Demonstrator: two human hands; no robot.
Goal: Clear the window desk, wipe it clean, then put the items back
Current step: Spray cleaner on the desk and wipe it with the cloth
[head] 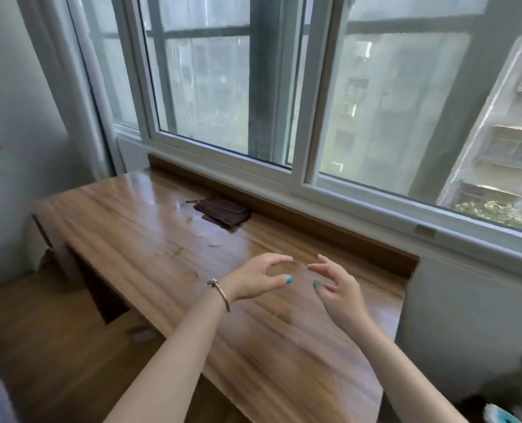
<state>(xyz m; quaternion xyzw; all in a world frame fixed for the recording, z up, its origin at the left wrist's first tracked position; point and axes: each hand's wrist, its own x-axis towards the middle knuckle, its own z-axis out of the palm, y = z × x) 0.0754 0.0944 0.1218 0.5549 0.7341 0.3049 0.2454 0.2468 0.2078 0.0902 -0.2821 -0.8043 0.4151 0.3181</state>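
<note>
Wood-grain tabletop (150, 239) ran along the window (223, 87), its back edge under a raised wooden lip and its long middle bare. One dark brown folded cloth (223, 210) lay against that lip, well apart from the hands. Two hands hovered side by side above the near end, left hand (255, 277) and right hand (337, 286) facing each other, fingers loosely curved and holding nothing.

The desk (150, 239) is brown with wood stripes, the cloth (223, 210) is dark brown, the window frame (302, 96) is white
</note>
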